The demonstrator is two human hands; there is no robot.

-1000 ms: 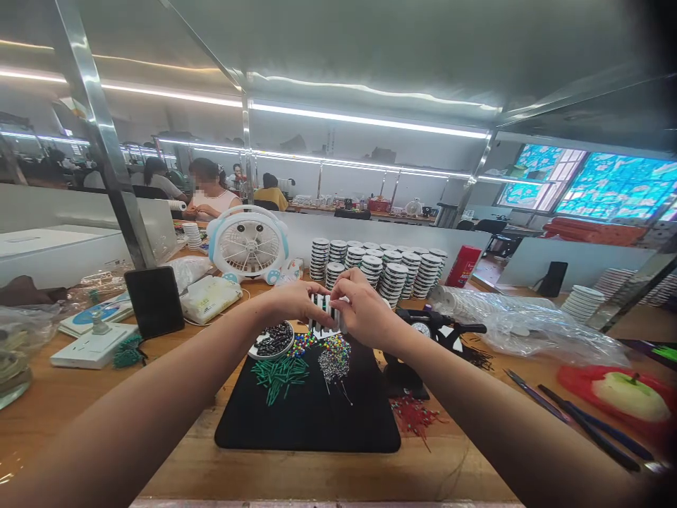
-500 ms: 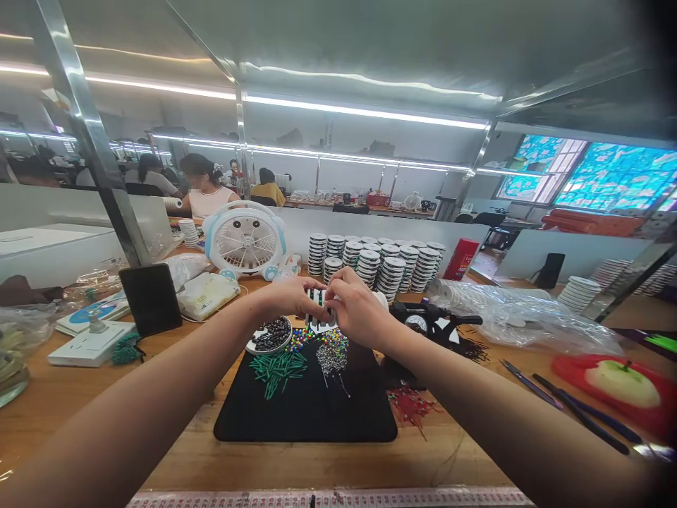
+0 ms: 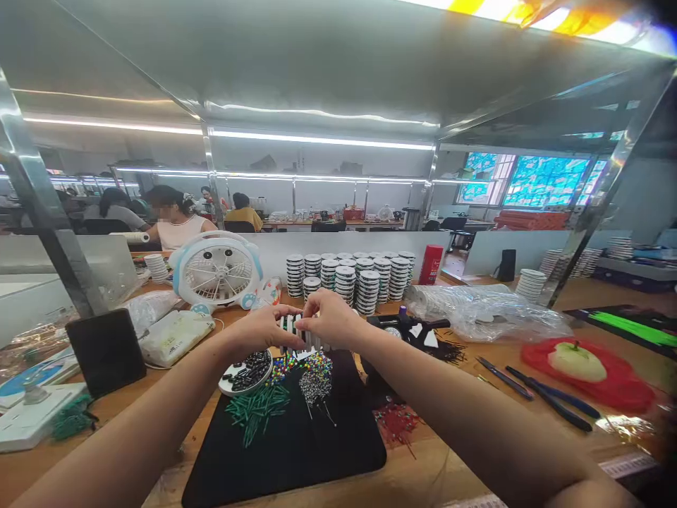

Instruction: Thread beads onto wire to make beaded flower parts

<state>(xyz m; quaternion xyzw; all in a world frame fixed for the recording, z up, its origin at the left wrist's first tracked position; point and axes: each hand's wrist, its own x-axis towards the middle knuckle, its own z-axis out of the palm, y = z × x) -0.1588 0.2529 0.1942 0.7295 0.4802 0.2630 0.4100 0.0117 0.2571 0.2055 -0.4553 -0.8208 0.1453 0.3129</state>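
Observation:
Above the black mat (image 3: 285, 451) my left hand (image 3: 267, 328) is closed around a short row of white spools (image 3: 290, 324) turned on their side, with dark and green bands between the rims. My right hand (image 3: 331, 321) grips the right end of the same spools, its thumb and fingers drawn together. Part of the spools is hidden behind the fingers. Below them lie a white dish (image 3: 226, 386) of dark beads, multicoloured beads (image 3: 280, 370), green tube-like pieces (image 3: 257, 409) and a pile of silvery ball-headed pins (image 3: 316, 386).
Stacks of white spools (image 3: 345, 282) stand behind my hands. A white and blue fan (image 3: 216, 271) is at the left, near a dark tablet (image 3: 106, 353). Pliers (image 3: 553, 395), a peeled fruit (image 3: 576, 361) on red plastic and clear plastic wrap (image 3: 486, 314) lie at the right.
The view has turned to the right and tilted upward, so the bench things appear shifted left and lower. Both hands still hold the spools, their fingers slightly repositioned.

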